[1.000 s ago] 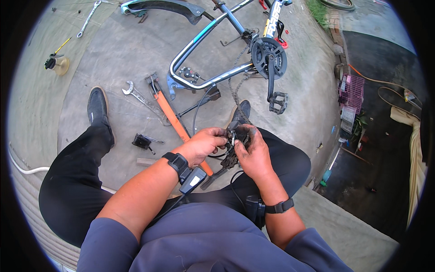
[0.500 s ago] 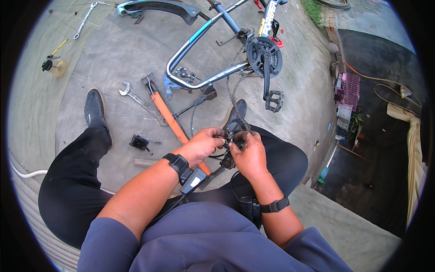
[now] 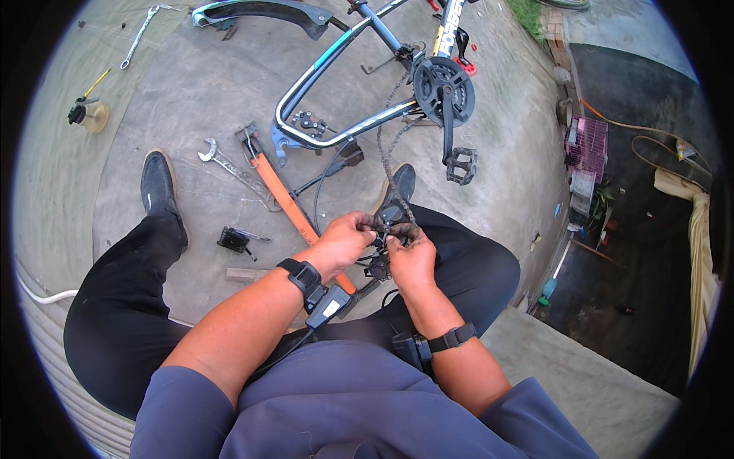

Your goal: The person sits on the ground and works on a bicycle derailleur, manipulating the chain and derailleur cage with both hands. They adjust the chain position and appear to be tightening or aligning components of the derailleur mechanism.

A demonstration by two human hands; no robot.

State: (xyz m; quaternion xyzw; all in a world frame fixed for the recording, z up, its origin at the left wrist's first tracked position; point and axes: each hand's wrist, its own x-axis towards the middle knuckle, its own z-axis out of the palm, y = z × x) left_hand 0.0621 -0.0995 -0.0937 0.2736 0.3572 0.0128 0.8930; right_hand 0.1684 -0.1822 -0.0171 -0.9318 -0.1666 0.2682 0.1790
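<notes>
My left hand (image 3: 348,243) and my right hand (image 3: 413,260) meet between my knees, fingertips pinched together on a small dark rear derailleur (image 3: 378,268). Most of it is hidden behind the fingers. A bike chain (image 3: 395,180) hangs in a loose loop from the chainrings (image 3: 443,93) down to the hands. Beside the left hand a thin black cable (image 3: 318,200) curves toward the derailleur. Farther off lies the blue and white bicycle frame (image 3: 284,115), with a crank and a black pedal (image 3: 461,166).
An orange bar-shaped tool (image 3: 283,197) lies left of the hands, beside a large wrench (image 3: 229,167). A black pedal-like part (image 3: 235,241) rests nearer my left leg. Far left are another wrench (image 3: 139,38) and a small pot with a brush (image 3: 95,115). A pink wire crate (image 3: 587,145) stands right.
My right hand has shifted slightly left and turned, coming closer to the left hand. The chain now hangs slightly farther left. My left hand stays nearly in place, still pinched.
</notes>
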